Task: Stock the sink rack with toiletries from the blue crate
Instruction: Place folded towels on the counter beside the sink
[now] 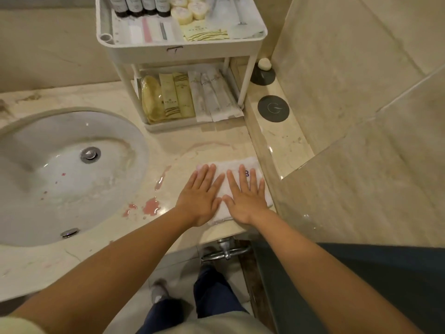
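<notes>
grip: my left hand (pixel 199 201), right hand (pixel 245 201) flat on towel (pixel 226 165), holding nothing
packets (pixel 212 92) ahead: light, floppy, I'd pinch mid-length

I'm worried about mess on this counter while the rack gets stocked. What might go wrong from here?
The pink puddle lies just left of the left hand; sliding the white towel that way would likely stain it. The towel reaches the counter edge, so a pull could drop it. The white sachets overhang the lower tier of the rack and might get knocked out.

Bare counter (pixel 212 141) btwn towel (pixel 224 164) & rack (pixel 183 48) (wall (pixel 337 92) tight on rt)
</notes>
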{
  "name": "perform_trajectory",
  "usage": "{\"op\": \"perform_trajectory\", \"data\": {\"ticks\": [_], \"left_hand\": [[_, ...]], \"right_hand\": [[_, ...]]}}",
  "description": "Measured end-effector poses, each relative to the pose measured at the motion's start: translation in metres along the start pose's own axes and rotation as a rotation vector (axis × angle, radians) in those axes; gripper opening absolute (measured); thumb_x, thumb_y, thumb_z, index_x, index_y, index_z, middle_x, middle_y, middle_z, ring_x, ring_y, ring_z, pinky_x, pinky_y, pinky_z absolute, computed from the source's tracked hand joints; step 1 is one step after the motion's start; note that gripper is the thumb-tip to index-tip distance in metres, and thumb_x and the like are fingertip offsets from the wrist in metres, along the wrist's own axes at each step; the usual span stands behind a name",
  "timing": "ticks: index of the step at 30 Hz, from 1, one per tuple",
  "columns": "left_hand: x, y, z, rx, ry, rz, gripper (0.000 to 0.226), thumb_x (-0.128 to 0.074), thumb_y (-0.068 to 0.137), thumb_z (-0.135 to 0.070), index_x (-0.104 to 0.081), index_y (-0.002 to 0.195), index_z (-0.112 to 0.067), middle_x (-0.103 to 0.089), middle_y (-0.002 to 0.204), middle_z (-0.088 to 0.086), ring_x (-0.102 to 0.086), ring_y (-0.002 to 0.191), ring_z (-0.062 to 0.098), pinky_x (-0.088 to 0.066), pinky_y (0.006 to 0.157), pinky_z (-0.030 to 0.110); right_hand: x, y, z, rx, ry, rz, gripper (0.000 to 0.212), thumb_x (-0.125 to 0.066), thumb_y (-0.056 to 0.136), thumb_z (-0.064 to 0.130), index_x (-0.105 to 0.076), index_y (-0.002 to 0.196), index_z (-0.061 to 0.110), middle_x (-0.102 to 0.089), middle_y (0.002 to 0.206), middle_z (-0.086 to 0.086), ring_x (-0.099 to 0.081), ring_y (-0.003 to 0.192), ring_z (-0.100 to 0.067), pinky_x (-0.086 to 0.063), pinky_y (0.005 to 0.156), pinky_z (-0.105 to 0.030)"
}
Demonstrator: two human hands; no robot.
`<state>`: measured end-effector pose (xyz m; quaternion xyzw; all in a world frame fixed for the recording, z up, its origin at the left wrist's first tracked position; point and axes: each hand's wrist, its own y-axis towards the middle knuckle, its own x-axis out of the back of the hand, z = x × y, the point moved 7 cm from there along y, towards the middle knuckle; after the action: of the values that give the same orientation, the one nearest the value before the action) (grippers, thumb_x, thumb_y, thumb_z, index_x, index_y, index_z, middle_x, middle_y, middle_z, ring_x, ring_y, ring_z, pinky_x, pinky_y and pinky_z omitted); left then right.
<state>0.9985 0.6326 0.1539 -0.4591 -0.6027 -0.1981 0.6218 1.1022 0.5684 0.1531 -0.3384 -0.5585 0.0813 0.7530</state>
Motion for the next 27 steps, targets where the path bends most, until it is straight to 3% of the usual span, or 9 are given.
{"op": "perform_trajectory", "data": {"ticks": [4, 10, 27], "left_hand": [[0.004, 0.012, 0.006, 0.017, -0.009, -0.014, 0.077, 0.018, 0.082, -0.054, 0.020, 0.151, -0.021, 0.032, 0.155, 0.009, 0.033, 0.141, 0.025, 0.020, 0.116, 0.037], [0.018, 0.036, 0.025, 0.059, 0.014, -0.004, 0.062, -0.012, 0.102, -0.046, 0.015, 0.153, -0.021, 0.026, 0.158, 0.009, 0.026, 0.145, 0.024, 0.014, 0.119, 0.038], [0.030, 0.052, 0.074, 0.166, 0.040, 0.014, 0.069, -0.010, 0.099, -0.054, 0.017, 0.153, -0.019, 0.024, 0.158, 0.010, 0.024, 0.146, 0.022, 0.010, 0.121, 0.038]], "right_hand": [[0.010, 0.014, -0.001, 0.013, -0.006, -0.002, 0.067, -0.017, 0.103, 0.051, 0.028, 0.149, 0.034, 0.044, 0.151, -0.002, 0.042, 0.138, -0.029, 0.019, 0.116, -0.054], [0.032, 0.043, 0.001, 0.035, -0.014, 0.005, 0.068, -0.019, 0.102, 0.051, 0.027, 0.150, 0.034, 0.042, 0.153, -0.003, 0.039, 0.140, -0.030, 0.018, 0.116, -0.054], [0.063, 0.091, 0.042, 0.087, -0.064, -0.037, 0.075, -0.026, 0.097, 0.047, 0.027, 0.149, 0.035, 0.041, 0.153, -0.004, 0.040, 0.139, -0.035, 0.020, 0.114, -0.057]]}}
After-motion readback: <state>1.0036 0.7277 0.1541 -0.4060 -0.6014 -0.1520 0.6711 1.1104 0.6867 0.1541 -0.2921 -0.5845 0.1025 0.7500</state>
